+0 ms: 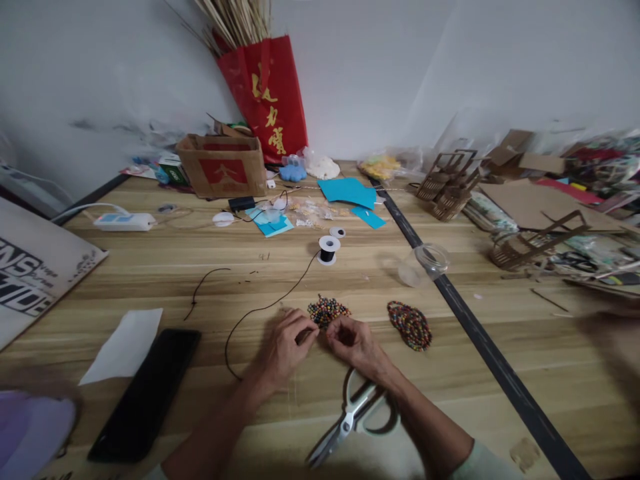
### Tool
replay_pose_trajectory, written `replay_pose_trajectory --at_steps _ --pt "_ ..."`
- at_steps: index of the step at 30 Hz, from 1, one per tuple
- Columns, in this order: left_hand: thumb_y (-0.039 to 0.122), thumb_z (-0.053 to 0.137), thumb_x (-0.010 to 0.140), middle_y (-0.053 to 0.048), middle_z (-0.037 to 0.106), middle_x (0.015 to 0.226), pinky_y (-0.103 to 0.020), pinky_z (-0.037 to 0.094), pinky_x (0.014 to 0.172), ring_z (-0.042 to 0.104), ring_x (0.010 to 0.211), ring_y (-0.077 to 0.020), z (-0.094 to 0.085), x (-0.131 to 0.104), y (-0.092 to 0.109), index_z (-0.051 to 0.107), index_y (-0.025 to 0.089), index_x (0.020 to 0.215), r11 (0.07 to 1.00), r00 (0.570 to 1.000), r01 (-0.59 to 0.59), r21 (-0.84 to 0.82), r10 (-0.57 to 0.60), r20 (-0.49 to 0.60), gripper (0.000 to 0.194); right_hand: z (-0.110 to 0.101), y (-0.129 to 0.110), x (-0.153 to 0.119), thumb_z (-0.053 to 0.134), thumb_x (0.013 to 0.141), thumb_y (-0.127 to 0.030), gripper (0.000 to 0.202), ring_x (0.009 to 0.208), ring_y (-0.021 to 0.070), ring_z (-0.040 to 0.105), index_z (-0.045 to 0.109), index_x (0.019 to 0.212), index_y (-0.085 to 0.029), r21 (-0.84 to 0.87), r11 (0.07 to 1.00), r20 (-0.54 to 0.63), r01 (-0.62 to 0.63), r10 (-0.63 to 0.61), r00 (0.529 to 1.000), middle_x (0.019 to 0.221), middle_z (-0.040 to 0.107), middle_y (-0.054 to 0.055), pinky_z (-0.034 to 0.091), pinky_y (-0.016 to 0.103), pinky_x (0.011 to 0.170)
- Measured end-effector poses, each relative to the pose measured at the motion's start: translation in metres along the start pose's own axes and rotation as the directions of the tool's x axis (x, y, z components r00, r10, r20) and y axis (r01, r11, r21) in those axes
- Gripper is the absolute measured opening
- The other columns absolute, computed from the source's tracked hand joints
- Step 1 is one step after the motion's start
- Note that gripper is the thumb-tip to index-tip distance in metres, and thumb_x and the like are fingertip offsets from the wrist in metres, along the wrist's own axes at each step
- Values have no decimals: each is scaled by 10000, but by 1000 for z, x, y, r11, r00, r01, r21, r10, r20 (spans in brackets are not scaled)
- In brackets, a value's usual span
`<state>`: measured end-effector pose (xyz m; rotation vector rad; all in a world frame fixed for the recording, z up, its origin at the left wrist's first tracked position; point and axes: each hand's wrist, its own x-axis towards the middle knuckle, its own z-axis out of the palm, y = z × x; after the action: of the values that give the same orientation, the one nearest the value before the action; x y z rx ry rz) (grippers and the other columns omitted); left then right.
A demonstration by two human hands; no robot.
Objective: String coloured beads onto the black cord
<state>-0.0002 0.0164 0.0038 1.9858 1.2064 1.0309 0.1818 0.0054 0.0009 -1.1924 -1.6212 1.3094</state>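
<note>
Beads (325,309) just beyond left hand (287,341) and right hand (362,343)
Both pinched closed, anything held unclear; well left of them, a pale box (55,263) reads "ENS".

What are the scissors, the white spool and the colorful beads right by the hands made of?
Scissors: the blades look like metal, grey with a soft shine; the pale handles are probably smooth plastic. White spool: likely plastic, since its round ends look smooth and even. Beads: maybe painted wood or plastic; they're small and many-colored, too tiny to be sure.
</note>
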Motion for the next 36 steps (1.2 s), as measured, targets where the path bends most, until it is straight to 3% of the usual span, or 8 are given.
replay_pose_trajectory --at_steps 5,9,13,16,19,26,36 --pt "126 564 799 -60 642 734 -292 435 692 580 725 -190 5 -5 0 646 195 689 1000 998 13 5 -14 61 153 -1 0 0 613 771 -235 92 581 89 463 576 739 -157 3 1000 6 -10 10 1000 650 533 -26 370 197 537" --pt "145 570 787 -34 637 689 -268 429 653 568 665 -164 7 -7 2 637 184 688 985 979 128 -115 -107 176 126 -3 0 0 610 772 -231 82 595 91 477 583 752 -157 -13 1000 -1 -7 7 1000 668 550 -20 368 194 538" --pt "217 599 785 2 584 637 -222 408 570 525 598 -122 5 -8 -1 597 163 723 889 903 312 -337 -166 397 82 -6 -3 2 636 742 -246 107 590 92 480 576 751 -158 30 999 -10 -31 32 999 676 560 -17 370 204 547" --pt "337 637 784 19 542 607 -206 405 529 500 543 -100 3 -7 -6 562 156 746 783 835 444 -436 -185 518 199 -8 -6 3 666 725 -293 165 586 94 475 573 752 -159 104 993 12 -50 49 999 674 557 -15 368 211 547" --pt "405 652 774 15 536 629 -209 415 541 505 557 -98 3 -5 -8 562 151 740 756 852 446 -478 -195 486 272 -8 -7 4 693 715 -338 218 579 92 463 573 740 -158 161 985 35 -61 57 998 664 545 -16 360 215 547" --pt "353 647 770 7 546 650 -220 412 566 508 602 -114 4 -4 -10 586 146 732 791 900 397 -466 -235 368 220 -8 -8 5 733 691 -368 270 557 79 435 575 730 -152 220 969 90 -117 99 991 646 536 -21 325 212 529" --pt "337 632 739 14 527 642 -218 348 549 465 593 -113 -1 -1 -4 553 153 701 803 885 398 -444 -209 416 203 -4 -2 5 768 658 -401 320 537 72 421 569 720 -158 260 951 177 -167 123 977 609 514 -44 319 208 518"
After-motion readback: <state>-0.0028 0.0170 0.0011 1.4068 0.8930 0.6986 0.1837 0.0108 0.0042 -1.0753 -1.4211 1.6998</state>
